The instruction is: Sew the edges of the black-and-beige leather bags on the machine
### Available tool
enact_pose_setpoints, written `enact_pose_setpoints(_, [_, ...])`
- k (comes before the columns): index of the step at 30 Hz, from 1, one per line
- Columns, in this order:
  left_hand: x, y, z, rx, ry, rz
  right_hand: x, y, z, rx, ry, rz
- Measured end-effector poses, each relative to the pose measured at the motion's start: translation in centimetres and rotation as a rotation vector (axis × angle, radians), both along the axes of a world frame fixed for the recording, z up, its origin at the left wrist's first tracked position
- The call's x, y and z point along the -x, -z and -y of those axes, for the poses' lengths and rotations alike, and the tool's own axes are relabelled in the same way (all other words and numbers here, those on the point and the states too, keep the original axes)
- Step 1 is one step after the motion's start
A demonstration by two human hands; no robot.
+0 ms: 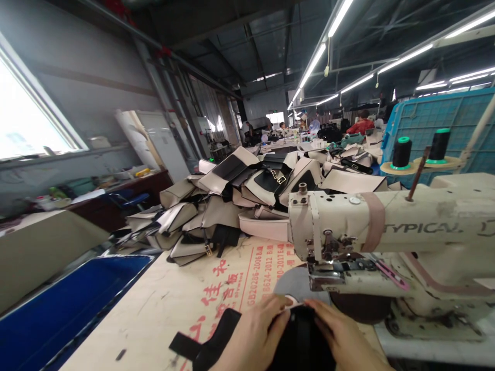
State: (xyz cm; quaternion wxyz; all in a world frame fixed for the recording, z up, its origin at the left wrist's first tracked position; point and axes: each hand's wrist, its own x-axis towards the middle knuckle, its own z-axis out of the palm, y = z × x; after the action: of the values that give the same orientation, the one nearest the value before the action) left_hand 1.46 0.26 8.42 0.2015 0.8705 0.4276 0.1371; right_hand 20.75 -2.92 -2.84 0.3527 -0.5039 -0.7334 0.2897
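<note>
Both my hands rest on a black bag piece (301,340) at the bottom of the view, just in front of the head of a cream sewing machine (406,232). My left hand (255,335) lies on the piece's left part with its fingers pressed together at the top edge. My right hand (344,337) grips the right part, fingers curled over the edge. A black strap (204,348) of the piece trails to the left across a cardboard sheet with red print (185,304). The needle area (325,268) is a little above my fingertips.
A big heap of beige and black bag parts (232,201) covers the table beyond the cardboard. A blue bin (65,304) stands at the left. Two black thread spools (402,152) and a blue crate (444,129) are at the right. A person in red (361,123) sits far back.
</note>
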Motion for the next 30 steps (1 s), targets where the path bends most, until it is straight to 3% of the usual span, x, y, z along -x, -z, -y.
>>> enact_pose_setpoints(2, [0.6,0.5,1.3,0.015,0.02,-0.092,-0.7,-0.1,-0.7,-0.009,-0.073,-0.056])
enact_pose_setpoints(5, [0.6,2.2,1.1,0.002,-0.038,-0.176,-1.7,-1.3,-1.9,-0.056,-0.141,-0.013])
enact_pose_setpoints(8, [-0.1,3.3,0.2,-0.032,-0.058,-0.136,-2.5,-2.2,-2.3,-0.167,-0.057,0.061])
enact_pose_setpoints(14, [-1.6,2.9,-1.0,-0.001,0.028,0.109,-2.3,-1.5,-1.6,-0.322,0.063,0.073])
enact_pose_setpoints(18, [-2.7,3.5,-1.7,0.045,0.006,0.171,-1.7,-1.5,-1.7,-0.291,0.029,0.098])
enact_pose_setpoints(23, [-3.4,5.2,-1.7,-0.009,-0.162,0.238,-1.8,-1.6,-1.8,-0.143,0.024,0.041])
enact_pose_setpoints(30, [-2.5,6.0,-2.1,-0.155,0.161,0.115,-2.0,-1.1,-1.8,-0.107,0.056,0.022])
